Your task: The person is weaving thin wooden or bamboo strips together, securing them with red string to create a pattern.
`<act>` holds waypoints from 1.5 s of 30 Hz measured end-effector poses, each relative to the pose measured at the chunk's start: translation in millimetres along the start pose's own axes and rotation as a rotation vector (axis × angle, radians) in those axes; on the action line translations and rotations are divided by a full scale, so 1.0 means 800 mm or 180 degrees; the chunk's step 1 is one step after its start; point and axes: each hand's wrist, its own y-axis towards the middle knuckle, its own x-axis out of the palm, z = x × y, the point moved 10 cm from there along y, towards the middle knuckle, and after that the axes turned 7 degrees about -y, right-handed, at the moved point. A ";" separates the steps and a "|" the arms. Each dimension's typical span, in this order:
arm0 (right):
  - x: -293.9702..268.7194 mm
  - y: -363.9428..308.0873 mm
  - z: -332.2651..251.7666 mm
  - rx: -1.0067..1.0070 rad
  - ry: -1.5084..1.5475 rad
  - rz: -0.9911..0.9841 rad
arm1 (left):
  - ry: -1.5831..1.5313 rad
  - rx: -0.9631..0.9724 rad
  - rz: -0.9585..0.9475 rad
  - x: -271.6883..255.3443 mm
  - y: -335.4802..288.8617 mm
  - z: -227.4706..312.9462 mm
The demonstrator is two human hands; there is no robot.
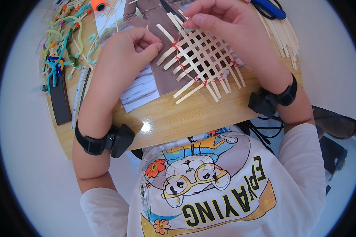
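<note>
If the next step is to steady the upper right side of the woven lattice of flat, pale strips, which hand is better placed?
Probably the right hand: it overlaps that side of the lattice in view. The left hand is off the opposite side, farther away.

two hands [136, 53] [225, 19], just the one woven lattice [190, 62], one orange spool [97, 4], one ruler [79, 96], one long dark flat thing [60, 100], one blue handle [272, 9], two black wrist gadgets [122, 140] [262, 103], one counter [178, 120], loose pale strips [284, 35] way too overlapped to count, same deal with the fuzzy colorful stems [80, 33]
</note>
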 end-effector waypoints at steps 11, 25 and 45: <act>0.042 0.010 -0.043 0.0263 -0.0899 -0.0988 | 0.0109 0.0442 0.0320 0.005 0.002 0.009; 0.042 -0.008 -0.068 -0.1914 -0.2975 -0.0434 | 0.0700 0.1028 0.0883 -0.002 0.012 0.018; 0.024 -0.008 -0.064 -0.2060 -0.2554 0.0160 | -0.0362 0.0691 0.0509 0.006 0.020 0.011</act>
